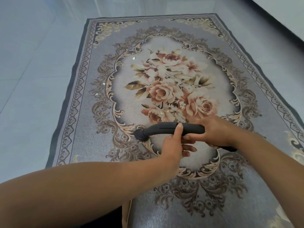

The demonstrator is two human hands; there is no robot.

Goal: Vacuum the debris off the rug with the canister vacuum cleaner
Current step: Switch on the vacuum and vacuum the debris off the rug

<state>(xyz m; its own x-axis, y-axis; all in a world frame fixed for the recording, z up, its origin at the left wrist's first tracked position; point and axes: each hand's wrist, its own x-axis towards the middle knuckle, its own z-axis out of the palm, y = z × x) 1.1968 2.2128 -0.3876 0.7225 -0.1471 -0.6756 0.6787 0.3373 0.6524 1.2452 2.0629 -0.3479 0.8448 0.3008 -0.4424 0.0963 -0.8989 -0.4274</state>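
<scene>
Fingers [189,139] of left hand [172,145] and right hand [215,132] grip the vacuum handle [161,129], nozzle [140,135] at the rug [82,129] (apparently mid-pass); next: steer toward scattered scraps [104,83].

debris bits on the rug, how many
4 debris bits: one upper left in the medallion, one on its left edge, one outside it, one on a rose; more may be hidden.
</scene>
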